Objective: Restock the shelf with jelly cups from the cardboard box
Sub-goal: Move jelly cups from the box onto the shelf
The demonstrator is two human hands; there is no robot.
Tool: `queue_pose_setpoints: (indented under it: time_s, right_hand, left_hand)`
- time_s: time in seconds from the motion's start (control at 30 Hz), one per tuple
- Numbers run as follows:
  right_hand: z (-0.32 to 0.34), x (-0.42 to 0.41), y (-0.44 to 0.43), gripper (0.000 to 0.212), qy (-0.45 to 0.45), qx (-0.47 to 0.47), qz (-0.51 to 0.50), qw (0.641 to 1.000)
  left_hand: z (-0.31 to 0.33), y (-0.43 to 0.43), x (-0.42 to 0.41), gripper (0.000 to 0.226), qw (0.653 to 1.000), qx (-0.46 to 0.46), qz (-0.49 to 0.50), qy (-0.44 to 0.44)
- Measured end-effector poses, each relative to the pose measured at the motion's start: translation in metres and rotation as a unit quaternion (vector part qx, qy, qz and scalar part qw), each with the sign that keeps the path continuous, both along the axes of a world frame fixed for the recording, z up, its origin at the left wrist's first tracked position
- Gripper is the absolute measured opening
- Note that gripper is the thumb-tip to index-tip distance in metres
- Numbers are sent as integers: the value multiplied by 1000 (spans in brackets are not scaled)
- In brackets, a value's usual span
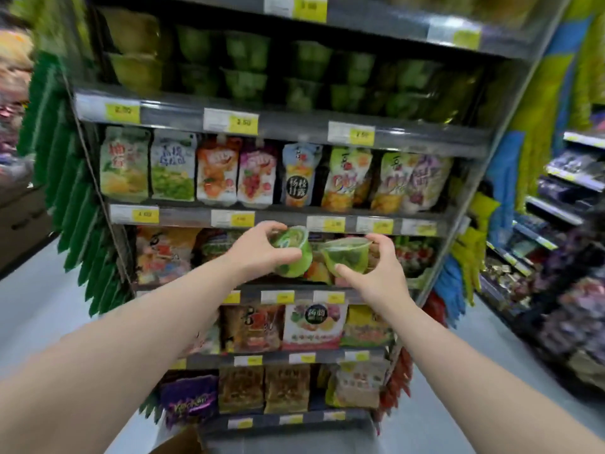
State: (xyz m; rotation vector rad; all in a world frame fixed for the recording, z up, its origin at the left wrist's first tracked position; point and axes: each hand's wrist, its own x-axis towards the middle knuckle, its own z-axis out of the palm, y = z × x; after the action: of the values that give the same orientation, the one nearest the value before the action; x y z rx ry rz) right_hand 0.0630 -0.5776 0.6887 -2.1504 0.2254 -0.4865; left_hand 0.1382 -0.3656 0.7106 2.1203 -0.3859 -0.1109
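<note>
In front of the shelf unit (294, 132): both arms reach out, one green cup in each hand, the two cups side by side.
Left hand (258, 253): fingers and thumb curled round the left jelly cup (293, 257), which is tilted.
Right hand (376, 276): thumb and fingers grasp the right jelly cup (347, 258), rim uppermost.
Stocked jelly cups (245, 60): far, on an upper shelf, stacked two high, blurred.
Pouches (216, 172): a standing row one shelf below those.
Cardboard box (183, 442): near bottom edge, only a corner visible.
</note>
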Motion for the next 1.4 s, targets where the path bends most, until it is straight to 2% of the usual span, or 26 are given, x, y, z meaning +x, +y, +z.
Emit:
queue_pose_setpoints:
  time_s: [0.4, 0.53, 0.73, 0.9, 1.17, 1.4]
  right_hand:
    - [115, 42, -87, 74, -191, 17, -51, 980]
    - [138, 70, -111, 69, -242, 19, -82, 967]
    - [168, 113, -162, 71, -290, -8, -127, 949]
    - [181, 141, -197, 71, -292, -25, -150, 944]
    - [177, 184, -234, 74, -232, -42, -121, 964]
    - [175, 188, -246, 75, -221, -83, -81, 968]
  left_hand:
    - [144, -96, 22, 47, 976, -111, 16, -189]
    - [167, -125, 47, 34, 961, -133, -8, -241]
    - [186, -171, 97, 31, 953, -136, -33, -267]
    - [189, -200, 124, 32, 952, -130, -34, -275]
    - [191, -234, 144, 27, 950, -118, -28, -288]
    - [192, -254, 138, 28, 946, -119, -24, -300]
